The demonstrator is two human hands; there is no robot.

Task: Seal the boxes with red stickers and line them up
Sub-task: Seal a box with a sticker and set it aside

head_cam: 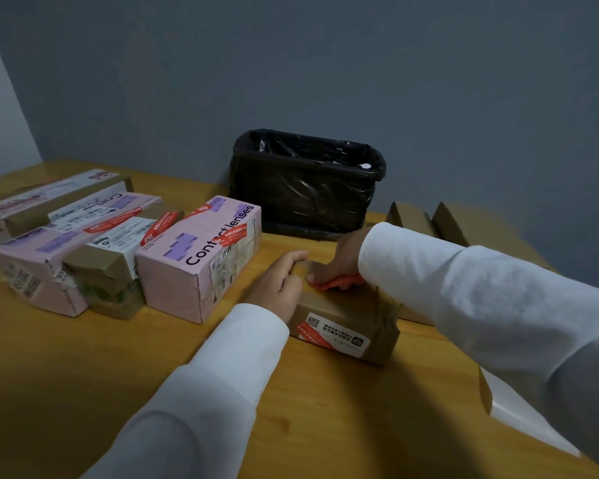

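- A brown cardboard box [346,323] is lying on the wooden table [83,357], just in front of the black-lined bin [305,181] that is standing against the grey wall.
- The left hand [281,281] is resting against the left edge of this box, on the side away from the bin's right end; its fingers are curling loosely over the top corner, steadying the box.
- The right hand [339,261] is pressing down on the box top, between the left hand and the bin, fingers flat and close together over a red sticker [336,282] that is lying across the top seam.
- Only part of the sticker is showing beneath the fingers, so I cannot tell how far it is reaching across the lid.
- A white and red label [332,335] is showing on the near side face of the box.
- Left of the bin, a pink box printed "Contact lenses" [201,257] is sitting with red stickers across its top.
- Further left of the bin, more pink and brown boxes [66,243] are standing side by side, touching one another, several bearing red strips.
- Right of the bin, two brown boxes [429,219] are sitting near the wall, partly hidden by the right sleeve [481,305].
- Both arms are wearing white sleeves.
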